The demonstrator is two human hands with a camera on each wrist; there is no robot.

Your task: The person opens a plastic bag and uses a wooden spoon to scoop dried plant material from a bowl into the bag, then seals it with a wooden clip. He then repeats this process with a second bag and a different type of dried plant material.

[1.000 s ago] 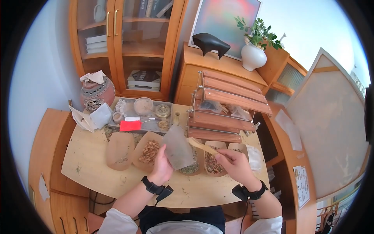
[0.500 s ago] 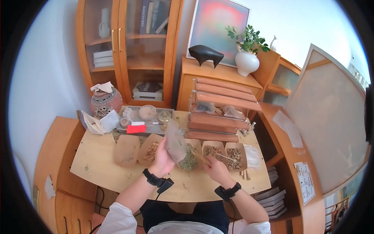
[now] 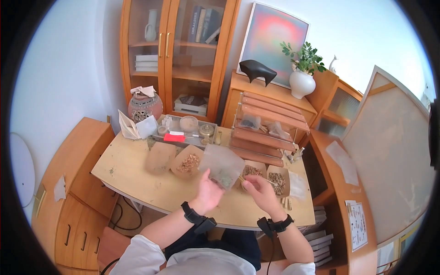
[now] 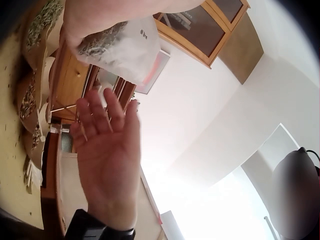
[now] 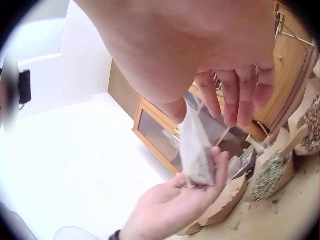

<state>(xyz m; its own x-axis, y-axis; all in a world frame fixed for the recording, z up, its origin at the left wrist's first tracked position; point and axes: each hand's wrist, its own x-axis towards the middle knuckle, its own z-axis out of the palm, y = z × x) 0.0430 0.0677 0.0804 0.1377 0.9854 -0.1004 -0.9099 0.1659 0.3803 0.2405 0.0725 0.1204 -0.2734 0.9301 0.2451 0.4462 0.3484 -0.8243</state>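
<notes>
My left hand (image 3: 210, 191) holds a translucent white bag (image 3: 222, 160) by its lower left side, the thumb on its near face. Green dried herb shows in the bottom of the bag. Beside the bag's right edge is my right hand (image 3: 262, 191); the left wrist view shows its palm with the fingers extended and nothing held. In the right wrist view a wooden scoop (image 5: 294, 141) leans in the paper box of green herb (image 5: 270, 177). From the head, the bag hides most of that box.
To the left stand a nearly bare paper box (image 3: 160, 158) and one with brown chips (image 3: 189, 162). Boxes of mixed dried pieces (image 3: 277, 181) stand at the right. Behind are a grey tray (image 3: 211, 127) of jars and a wooden rack (image 3: 259, 140). Several clothespins (image 3: 287, 202) lie near the right.
My right hand has let go of the wooden scoop, which now leans in the green herb box. The bag has turned its broad side toward the head camera, which has swung left.
</notes>
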